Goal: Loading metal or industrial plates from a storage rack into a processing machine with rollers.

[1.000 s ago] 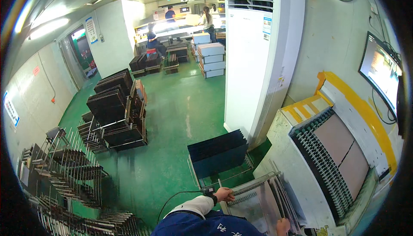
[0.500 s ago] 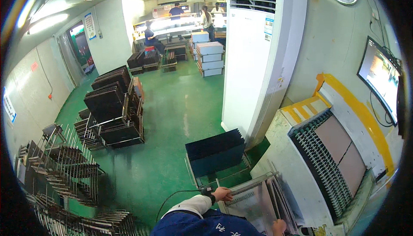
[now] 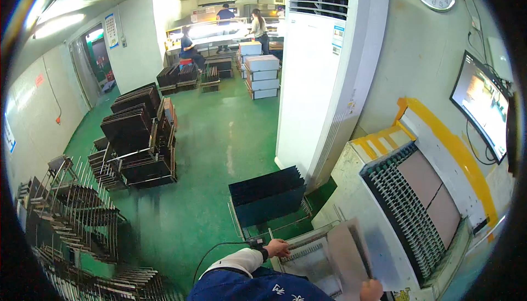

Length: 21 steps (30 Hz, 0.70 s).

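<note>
Roller machinery (image 3: pixel 403 213) is seen beside a metal rack (image 3: pixel 301 252). At the rack's right, a brownish panel (image 3: pixel 347 254) is grasped at its near end by the right hand (image 3: pixel 371 290). The rack's edge is touched by the left hand (image 3: pixel 278 248); whether its fingers clench cannot be told.

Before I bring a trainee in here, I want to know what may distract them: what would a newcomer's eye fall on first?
Probably the tall white air conditioner, right of the picture's middle. Next, the roller machine at the lower right, with yellow tape and two pinkish-brown panels. Near the bottom edge, the left hand is at a metal rack and the right hand holds a brownish sheet.
</note>
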Motion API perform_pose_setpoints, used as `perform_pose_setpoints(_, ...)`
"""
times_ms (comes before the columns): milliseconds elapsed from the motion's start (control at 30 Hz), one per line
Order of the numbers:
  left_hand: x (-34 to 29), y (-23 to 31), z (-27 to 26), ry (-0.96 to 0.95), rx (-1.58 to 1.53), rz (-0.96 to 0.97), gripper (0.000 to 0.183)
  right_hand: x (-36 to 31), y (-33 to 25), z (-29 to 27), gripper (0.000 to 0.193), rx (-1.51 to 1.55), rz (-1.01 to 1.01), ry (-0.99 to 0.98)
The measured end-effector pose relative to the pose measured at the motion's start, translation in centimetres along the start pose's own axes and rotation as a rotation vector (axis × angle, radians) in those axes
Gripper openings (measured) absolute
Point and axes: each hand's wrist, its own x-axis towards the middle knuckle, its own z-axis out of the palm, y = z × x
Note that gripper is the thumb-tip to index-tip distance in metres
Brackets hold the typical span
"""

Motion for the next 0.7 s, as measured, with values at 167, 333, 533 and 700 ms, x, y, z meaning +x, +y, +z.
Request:
perform_pose_setpoints(167,-1.5,1.4,1.7,0.002,-0.062,0.099,0.037,-2.2,-5.1,-12.9,0.039,0.151,0.204,-0.084)
perform_pose_setpoints(333,-2.0,2.6,3.8,-0.154,0.006,0.063,0.048,-0.4,1.5,-7.4,0.037,0.331,-0.111,0.19)
perform_pose_setpoints(533,-2.9,3.6,7.2,-0.523,0.009,-0.04,0.067,1.3,-6.2,-11.3,0.04,1.42,0.086,0.152)
perform_pose_setpoints(700,-5.4,5.7,8.8,-0.8,-0.301,0.047,0.048,5.0,-4.9,-8.3,0.041,1.886,0.486,-0.054)
